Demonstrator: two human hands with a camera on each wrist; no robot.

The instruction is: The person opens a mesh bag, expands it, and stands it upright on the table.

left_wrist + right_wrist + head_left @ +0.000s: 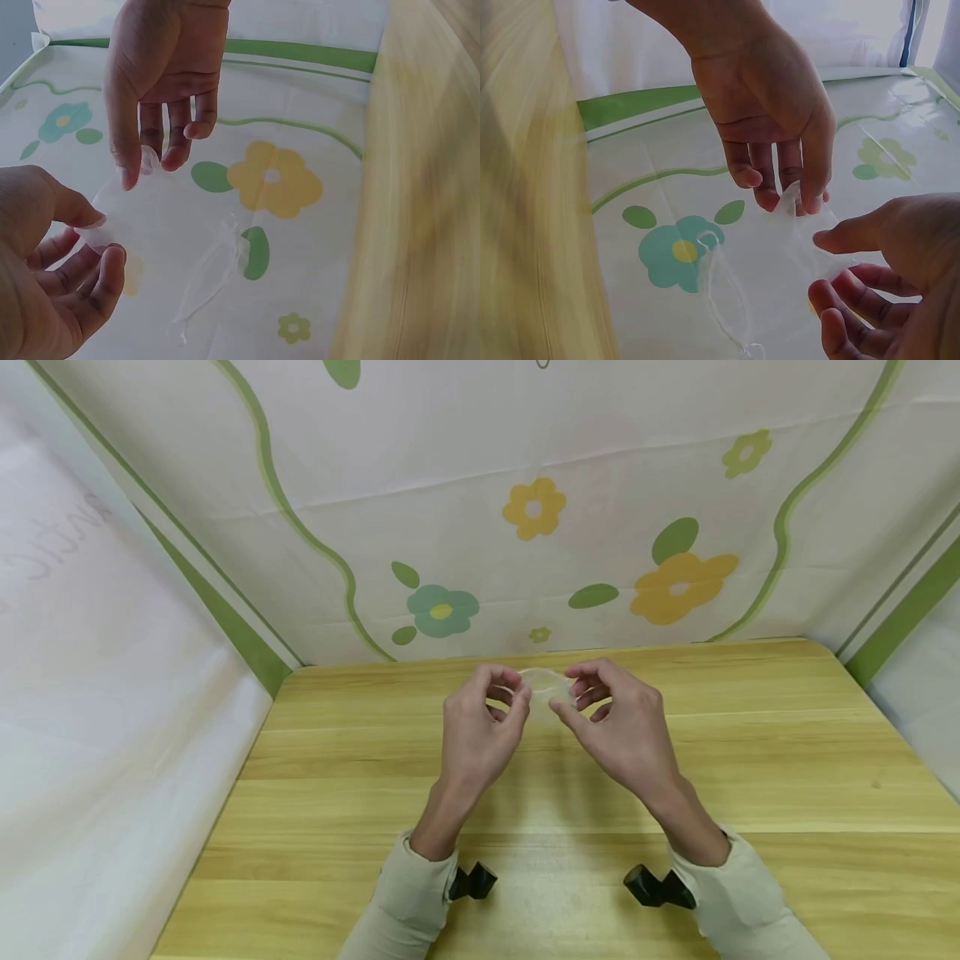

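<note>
The clear plastic film (543,687) between the hands is nearly invisible from the head view, its edges and shape too faint to tell, and both sleeves (408,902) are cut off at the bottom edge.

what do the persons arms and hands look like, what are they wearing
Both hands are bare: no gloves, rings or watch visible on the left hand or right hand. Each forearm wears a plain beige long sleeve, ending just below the wrist. A small black camera mount sits at each cuff.
</note>
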